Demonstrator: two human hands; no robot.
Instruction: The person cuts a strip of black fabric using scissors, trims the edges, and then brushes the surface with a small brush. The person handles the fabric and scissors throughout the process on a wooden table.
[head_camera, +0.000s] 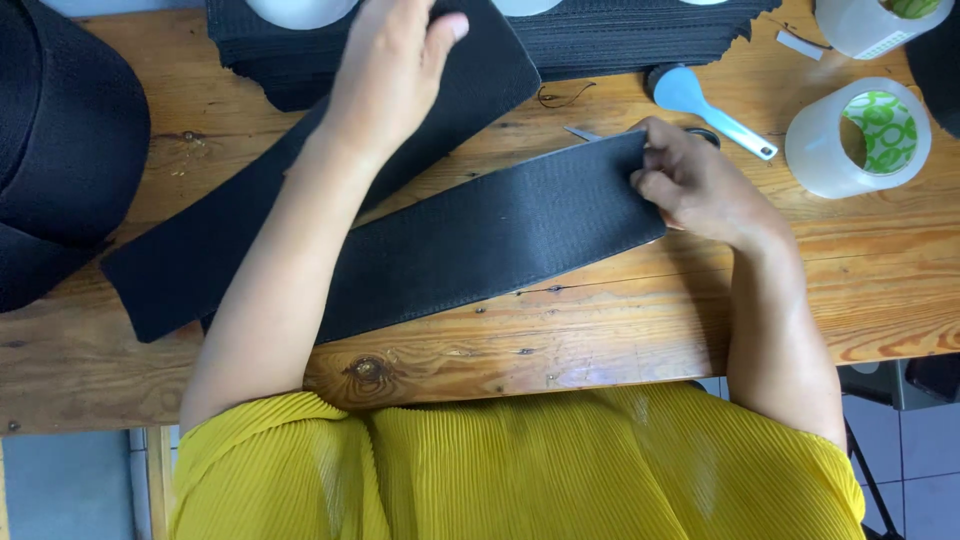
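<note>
two long black fabric strips lie slantwise on the wooden table (620, 320). the lower strip (480, 240) runs from about 8 o'clock up to 2 o'clock, and the right hand (690, 180) pinches its upper end, fingers curled tight over the edge; the strip stretches away from that grasp toward 8 o'clock and passes under the left forearm. the upper strip (190, 265) lies just beside it, on the 10 o'clock side, its far end reaching up to a stack of black fabric pieces (640, 35) at 12 o'clock. the left hand (390, 65) rests flat on the upper strip's far end, fingers loose and spread, gripping nothing; the strip trails from it toward 7 o'clock.

two rolls of clear tape stand at 2 o'clock, the nearer roll (858, 137) well apart from the right hand, the farther roll (880, 22) cut off by the top edge. one pale blue scoop (700, 105) lies just above the right hand, at its 12 o'clock. a bit of scissors (582, 133) peeks out by the lower strip's top edge. one black cap (60, 140) sits at 9 o'clock.
</note>
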